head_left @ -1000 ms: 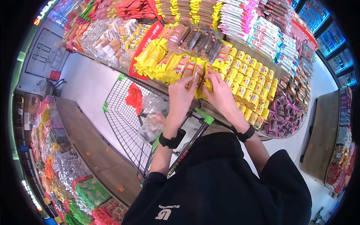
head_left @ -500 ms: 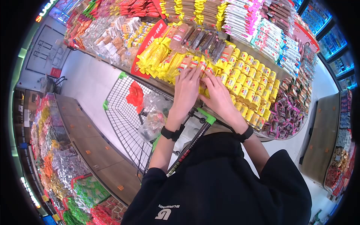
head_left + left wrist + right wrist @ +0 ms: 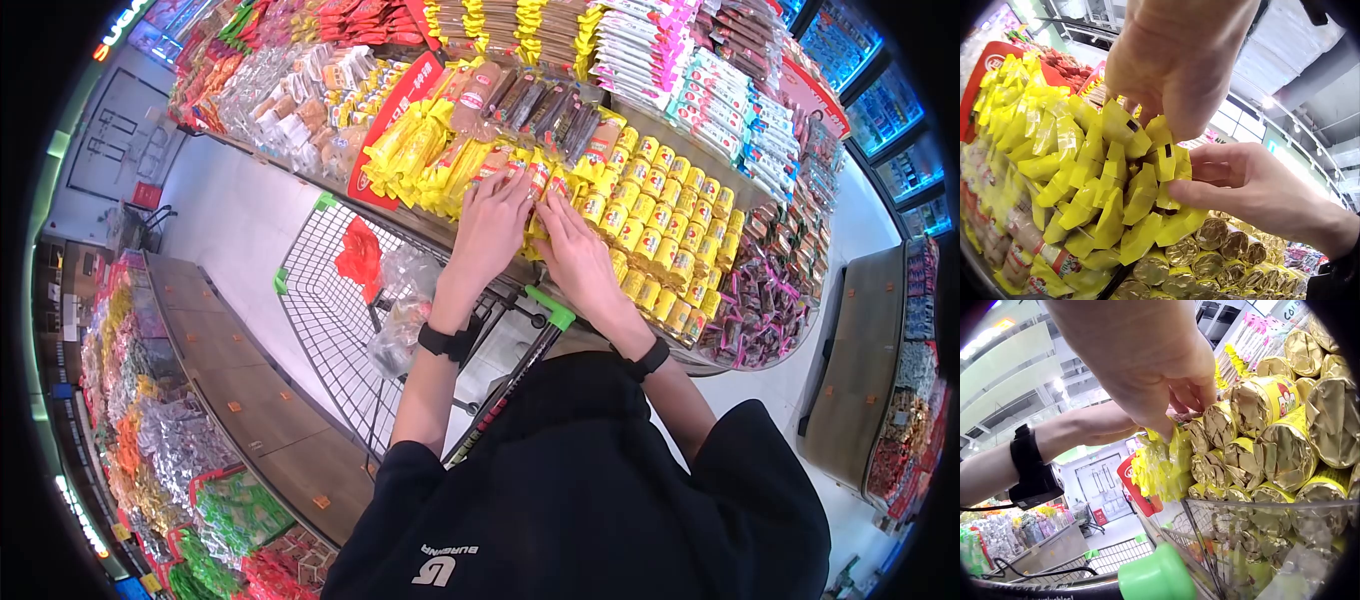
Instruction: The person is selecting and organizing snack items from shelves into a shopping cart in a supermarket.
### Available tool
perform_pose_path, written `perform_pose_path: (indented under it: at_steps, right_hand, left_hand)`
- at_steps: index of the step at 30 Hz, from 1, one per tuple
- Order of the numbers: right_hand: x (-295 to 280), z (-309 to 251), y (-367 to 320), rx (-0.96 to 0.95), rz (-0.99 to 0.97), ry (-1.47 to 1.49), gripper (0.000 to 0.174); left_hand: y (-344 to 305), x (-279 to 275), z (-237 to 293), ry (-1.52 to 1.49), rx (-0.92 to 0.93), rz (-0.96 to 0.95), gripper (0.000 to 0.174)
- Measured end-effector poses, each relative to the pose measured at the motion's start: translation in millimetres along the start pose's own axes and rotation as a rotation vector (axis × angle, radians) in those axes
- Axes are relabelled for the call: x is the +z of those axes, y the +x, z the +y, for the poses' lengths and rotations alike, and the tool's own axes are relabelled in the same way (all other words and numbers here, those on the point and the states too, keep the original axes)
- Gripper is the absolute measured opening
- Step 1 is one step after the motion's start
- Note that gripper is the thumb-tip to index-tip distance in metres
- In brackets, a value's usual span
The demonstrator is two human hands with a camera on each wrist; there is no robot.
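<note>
Both hands lie over a row of wrapped sausages [image 3: 480, 168] with crimped yellow ends, at the front of a shop display. My left hand [image 3: 492, 228] rests on them from the left, its fingers stretched forward over the wrappers. Close beside it, my right hand [image 3: 577, 255] touches the right end of the row with extended fingers. In the left wrist view, the right thumb [image 3: 1194, 192] lies against a yellow wrapper end [image 3: 1165, 159]. Gold-foil cylinders with yellow labels [image 3: 650, 215] are stacked just right of the right hand.
A wire shopping cart [image 3: 320, 270] with green corners stands below the display, holding a red bag [image 3: 360, 260] and clear plastic bags [image 3: 405, 335]. A transparent guard [image 3: 1272, 512] fronts the cylinders. Another candy counter [image 3: 240, 370] runs along the left.
Both hands first had bent fingertips around a wrapped sausage at the row's right end. Since then they have flattened out over the row, and the left hand has shifted slightly.
</note>
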State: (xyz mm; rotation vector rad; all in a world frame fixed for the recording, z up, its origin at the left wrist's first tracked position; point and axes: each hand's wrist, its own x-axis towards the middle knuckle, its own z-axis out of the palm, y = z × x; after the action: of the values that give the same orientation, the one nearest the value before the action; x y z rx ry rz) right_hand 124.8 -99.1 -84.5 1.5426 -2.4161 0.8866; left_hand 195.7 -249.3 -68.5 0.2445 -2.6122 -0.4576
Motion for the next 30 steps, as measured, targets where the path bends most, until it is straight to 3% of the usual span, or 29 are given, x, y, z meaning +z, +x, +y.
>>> perform_pose_path:
  at_steps: [7, 16, 22, 30]
  right_hand:
    - [-1.9, -5.7, -0.4, 0.051, -0.039, 0.032, 0.056]
    - [12.8, -0.9, 1.5, -0.061, -0.054, -0.192, 0.059]
    - [-2.0, -6.3, -0.2, 0.024, -0.071, 0.027, 0.058]
    - [5.2, -2.5, -4.0, -0.021, -0.089, -0.089, 0.06]
  left_hand:
    - [-5.8, -0.8, -4.1, 0.004, 0.025, -0.04, 0.044]
    - [-8.0, 3.1, -7.4, 0.045, 0.087, -0.002, 0.043]
    - [-14.5, -7.9, 12.0, 0.019, 0.023, 0.081, 0.04]
    - [-20.9, -9.7, 8.8, -0.01, 0.036, 0.107, 0.033]
